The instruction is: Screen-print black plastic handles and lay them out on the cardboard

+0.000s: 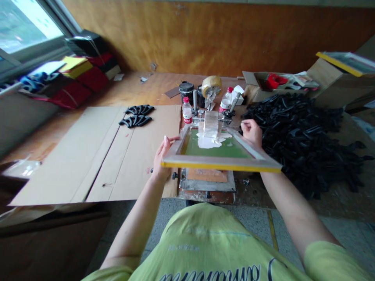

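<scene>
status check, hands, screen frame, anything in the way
Left hand at left side of screen-printing frame, right hand by right side, grips unclear. Frame's near edge raised, white ink on green mesh. Black pieces heaped close beside right hand.

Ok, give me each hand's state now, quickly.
Left hand: at the left side of the frame, fingers partly extended; grip cannot be told.
Right hand: fingers curled by the frame's right side; hold cannot be told.
</scene>
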Motion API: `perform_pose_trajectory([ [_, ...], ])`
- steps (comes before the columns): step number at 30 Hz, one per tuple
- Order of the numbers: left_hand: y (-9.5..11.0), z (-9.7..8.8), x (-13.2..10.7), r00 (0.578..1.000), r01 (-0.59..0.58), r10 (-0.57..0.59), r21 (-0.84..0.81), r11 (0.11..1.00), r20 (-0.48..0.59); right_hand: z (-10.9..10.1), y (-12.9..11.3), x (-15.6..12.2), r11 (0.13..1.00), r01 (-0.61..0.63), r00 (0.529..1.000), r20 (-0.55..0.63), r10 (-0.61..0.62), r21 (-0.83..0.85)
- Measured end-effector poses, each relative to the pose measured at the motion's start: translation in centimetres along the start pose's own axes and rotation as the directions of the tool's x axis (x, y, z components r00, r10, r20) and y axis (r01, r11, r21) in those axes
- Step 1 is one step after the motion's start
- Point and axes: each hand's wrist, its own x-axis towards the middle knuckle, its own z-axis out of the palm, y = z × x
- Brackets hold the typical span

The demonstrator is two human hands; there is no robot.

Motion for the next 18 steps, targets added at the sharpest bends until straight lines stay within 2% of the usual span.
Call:
perform_pose_trajectory([
  [2,2.1,1.6,2.0,0.995,-0.090,0.093,-0.066,0.994,0.045,1.1,1.6,-2.5,0.997,-0.068,0.991,0.116,0.070,-0.026],
  [3,3.0,2.3,2.9,0.991,-0.107,0.113,-0.075,0.991,0.077,2.0,1.8,-4.1,0.997,-0.055,0.976,0.209,0.063,-0.045],
  [5,4.2,3.4,4.3,0.985,-0.117,0.124,-0.071,0.991,0.118,3.9,1.2,-7.6,0.994,0.066,0.920,0.391,-0.029,-0.082],
  [7,4.1,4.0,4.6,0.987,-0.132,0.137,-0.063,0.989,0.086,5.5,-0.1,-10.3,0.963,0.226,0.847,0.517,-0.121,-0.144],
  [9,2.1,4.0,3.3,0.993,-0.117,0.118,-0.042,0.992,0.016,6.1,-1.6,-11.7,0.926,0.292,0.801,0.590,-0.100,-0.239],
  [10,0.6,3.9,2.0,0.998,-0.055,0.055,-0.016,0.998,0.017,6.2,-2.4,-12.0,0.918,0.277,0.790,0.611,-0.048,-0.285],
  [11,-1.3,3.8,0.5,0.999,0.036,-0.036,0.013,0.999,0.030,6.1,-3.3,-12.2,0.916,0.240,0.785,0.619,0.011,-0.322],
  [12,-3.3,3.7,-1.2,0.976,0.186,-0.193,0.072,0.980,0.103,5.9,-4.2,-12.5,0.919,0.195,0.787,0.614,0.062,-0.343],
  [13,-5.3,3.6,-3.0,0.888,0.380,-0.407,0.154,0.912,0.214,5.7,-5.1,-12.9,0.925,0.159,0.796,0.600,0.086,-0.344],
  [14,-7.1,3.6,-4.6,0.797,0.511,-0.546,0.192,0.837,0.258,5.6,-6.2,-13.6,0.936,0.143,0.809,0.582,0.077,-0.323],
  [16,-9.8,3.4,-7.0,0.738,0.616,-0.627,0.131,0.777,0.248,5.7,-8.2,-15.2,0.954,0.217,0.814,0.577,-0.060,-0.207],
  [17,-10.5,3.2,-7.7,0.744,0.634,-0.632,0.066,0.770,0.219,5.8,-9.0,-16.0,0.947,0.297,0.790,0.589,-0.172,-0.122],
  [18,-11.0,2.7,-7.9,0.758,0.638,-0.628,0.003,0.770,0.177,5.9,-9.4,-16.6,0.924,0.381,0.746,0.602,-0.285,-0.034],
])
